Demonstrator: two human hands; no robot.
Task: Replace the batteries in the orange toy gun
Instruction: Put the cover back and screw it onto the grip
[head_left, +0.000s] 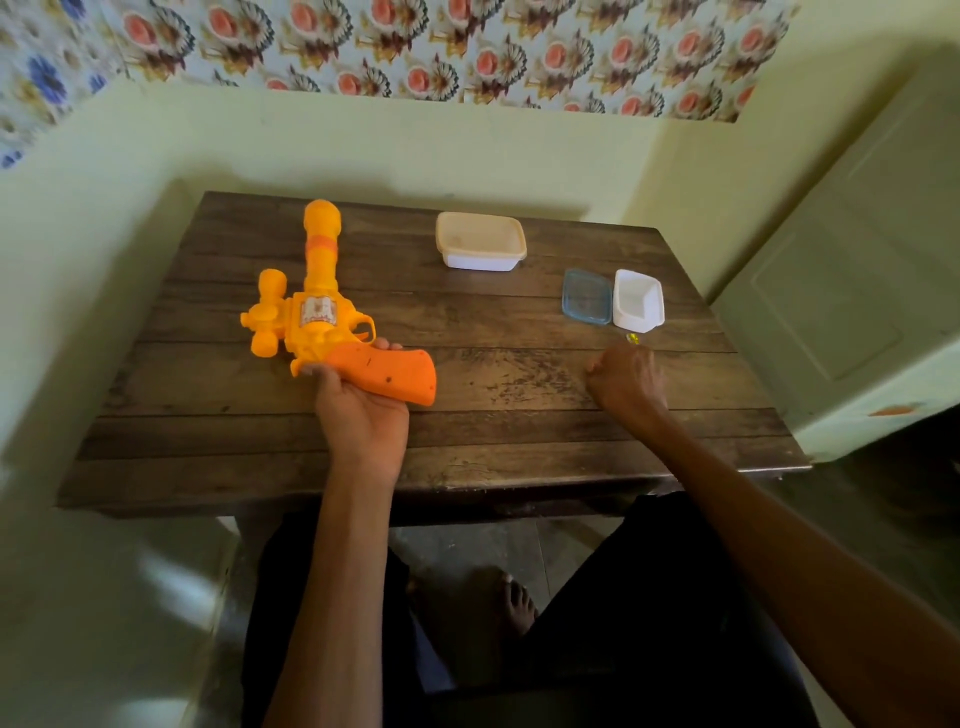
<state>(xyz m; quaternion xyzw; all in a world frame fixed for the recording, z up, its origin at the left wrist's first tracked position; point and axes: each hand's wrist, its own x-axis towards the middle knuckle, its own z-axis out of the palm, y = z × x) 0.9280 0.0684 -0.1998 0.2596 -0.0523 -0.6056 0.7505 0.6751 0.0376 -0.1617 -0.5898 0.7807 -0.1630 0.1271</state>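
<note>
Under right hand (626, 382), yellow object (632, 339) unclear

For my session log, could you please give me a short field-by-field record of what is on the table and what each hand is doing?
surface: dark wooden table
toy gun: lying flat at table's left, barrel pointing away
left hand: gripping the gun's orange handle
right hand: closed, near a small yellow item; contents cannot be told
lidded container: closed, far centre
small white tub: open, right side
blue clear lid: flat beside the tub, on its left
batteries: none visible
</note>
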